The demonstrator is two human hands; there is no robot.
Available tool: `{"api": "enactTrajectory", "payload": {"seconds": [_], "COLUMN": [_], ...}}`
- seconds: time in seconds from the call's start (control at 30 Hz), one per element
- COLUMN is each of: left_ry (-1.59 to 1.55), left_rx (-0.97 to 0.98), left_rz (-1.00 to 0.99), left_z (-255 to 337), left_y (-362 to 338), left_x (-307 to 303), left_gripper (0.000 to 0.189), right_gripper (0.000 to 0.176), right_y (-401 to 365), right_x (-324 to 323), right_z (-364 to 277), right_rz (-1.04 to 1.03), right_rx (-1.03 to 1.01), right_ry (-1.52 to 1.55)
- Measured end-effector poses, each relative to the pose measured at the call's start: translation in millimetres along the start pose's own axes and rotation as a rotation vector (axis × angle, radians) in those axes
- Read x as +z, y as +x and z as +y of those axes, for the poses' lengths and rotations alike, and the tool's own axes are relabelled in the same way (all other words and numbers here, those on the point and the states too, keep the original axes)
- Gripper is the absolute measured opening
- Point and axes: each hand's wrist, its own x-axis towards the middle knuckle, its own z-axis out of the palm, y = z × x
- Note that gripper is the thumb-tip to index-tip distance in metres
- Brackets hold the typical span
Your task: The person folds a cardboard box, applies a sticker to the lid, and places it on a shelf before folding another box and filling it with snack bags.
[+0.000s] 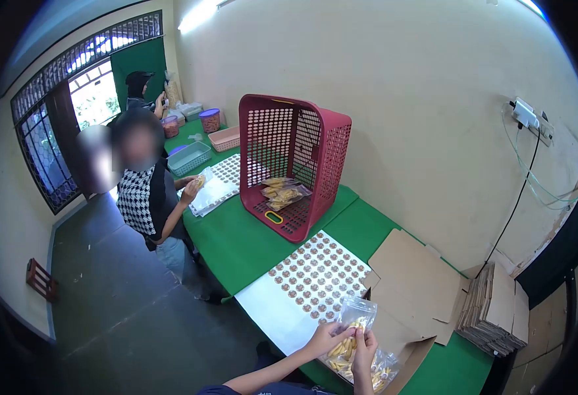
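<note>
Head view: left hand and right hand both pinched a clear snack bag over the open carton, near end of green worktop. Sticker sheet just beside. Red basket tipped on its side by the cream wall.

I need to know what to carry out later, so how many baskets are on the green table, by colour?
Red basket: 1
Pink basket: 1
Pale blue-green basket: 1
Total: 3
</note>
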Motion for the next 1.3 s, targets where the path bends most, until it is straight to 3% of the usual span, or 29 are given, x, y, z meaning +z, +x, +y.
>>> {"api": "enactTrajectory", "payload": {"seconds": [0.17, 0.43, 0.77, 1.0, 1.07, 1.17, 1.3], "left_ry": [-0.041, -0.161, -0.027, -0.121, -0.005, -0.050, -0.088], "left_rx": [0.013, 0.036, 0.085, 0.099, 0.054, 0.069, 0.114], "left_rz": [-0.061, -0.060, 0.029, 0.065, 0.058, 0.016, -0.036], "left_z": [5.1, 3.8, 7.1, 13.4, 32.6, 12.3, 30.4], "left_y": [-4.3, 2.9, -13.0, -11.9, -11.6, 6.1, 6.8], "left_x": [-8.8, 2.5, 20.6, 19.5, 17.3, 20.2, 29.4], "left_gripper": [0.028, 0.025, 0.024, 0.023, 0.023, 0.023, 0.023], "right_gripper": [0.016, 0.015, 0.019, 0.019, 0.019, 0.016, 0.014], "right_y": [-1.4, -5.3, -14.6, -10.8, -9.7, -9.9, -10.7], "right_x": [-2.0, -1.4, -15.7, -18.4, -16.1, -19.0, -22.4], "right_z": [20.7, 5.0, 11.9, 7.6, -1.3, -6.2, -21.7], "right_rz": [0.027, 0.031, 0.099, 0.000, -0.015, -0.007, 0.022], "right_rx": [-0.015, -0.077, -0.036, -0.037, -0.070, -0.091, -0.114], "right_ry": [0.073, -0.065, 0.050, -0.010, -0.074, -0.194, -0.129]}}
